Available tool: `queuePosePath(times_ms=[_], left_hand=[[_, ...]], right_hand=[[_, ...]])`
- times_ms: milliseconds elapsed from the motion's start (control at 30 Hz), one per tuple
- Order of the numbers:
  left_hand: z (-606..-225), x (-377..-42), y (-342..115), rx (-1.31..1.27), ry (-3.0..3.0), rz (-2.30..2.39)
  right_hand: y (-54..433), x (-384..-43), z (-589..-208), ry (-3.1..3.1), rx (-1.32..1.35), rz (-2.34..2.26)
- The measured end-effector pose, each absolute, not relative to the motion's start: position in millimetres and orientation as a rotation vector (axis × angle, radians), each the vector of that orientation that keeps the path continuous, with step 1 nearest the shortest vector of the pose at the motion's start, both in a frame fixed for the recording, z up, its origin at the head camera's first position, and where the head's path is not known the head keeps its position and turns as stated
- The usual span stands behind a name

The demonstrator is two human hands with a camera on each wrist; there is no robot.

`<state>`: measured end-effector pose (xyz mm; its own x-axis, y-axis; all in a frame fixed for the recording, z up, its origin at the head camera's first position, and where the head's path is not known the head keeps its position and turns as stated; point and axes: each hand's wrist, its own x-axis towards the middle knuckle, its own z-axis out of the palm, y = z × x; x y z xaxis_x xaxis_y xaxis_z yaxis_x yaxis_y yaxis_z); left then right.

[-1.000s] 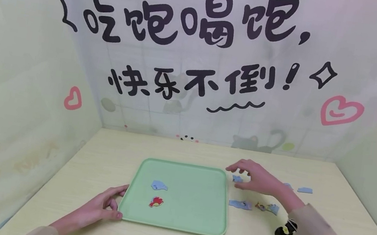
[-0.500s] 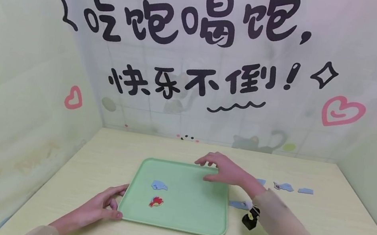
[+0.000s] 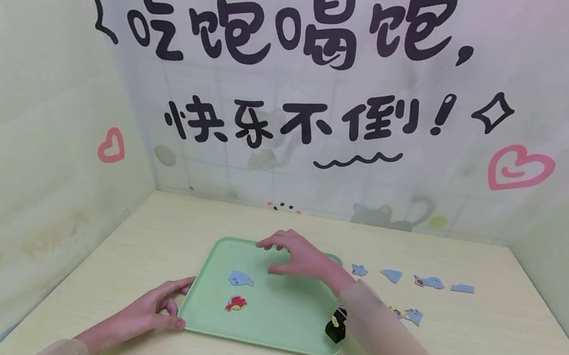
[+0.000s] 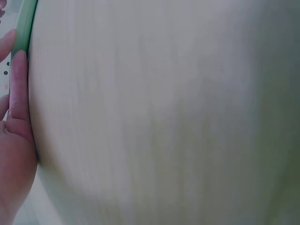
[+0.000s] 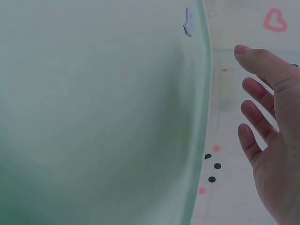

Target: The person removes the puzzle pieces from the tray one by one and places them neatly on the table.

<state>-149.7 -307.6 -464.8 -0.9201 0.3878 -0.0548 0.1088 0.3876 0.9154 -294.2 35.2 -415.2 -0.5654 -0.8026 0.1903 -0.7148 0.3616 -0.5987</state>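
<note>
Over frame-centre tray, my right hand hovers open, holding nothing; left hand grips tray's lower-left corner.

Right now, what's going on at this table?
A person sits at a pale wooden table with a green tray. The left hand grips the tray's near-left corner. The right hand hovers over the tray's far side, fingers spread, holding nothing visible. Two puzzle pieces lie in the tray, a blue one and a red one; more pieces lie on the table to its right.
</note>
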Motion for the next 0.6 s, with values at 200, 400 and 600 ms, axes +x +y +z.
queuePosePath(times_ms=[200, 400, 600], left_hand=[[-465, -150, -308, 0.454, 2.391, 1.539], [-466, -151, -309, 0.478, 2.393, 1.540], [-465, -151, -309, 0.465, 2.389, 1.537]], right_hand=[[16, -294, -424, 2.452, -1.404, -0.991], [-1, -292, -435, 2.452, -1.387, -0.967], [-12, -289, -442, 2.469, -1.351, -0.922]])
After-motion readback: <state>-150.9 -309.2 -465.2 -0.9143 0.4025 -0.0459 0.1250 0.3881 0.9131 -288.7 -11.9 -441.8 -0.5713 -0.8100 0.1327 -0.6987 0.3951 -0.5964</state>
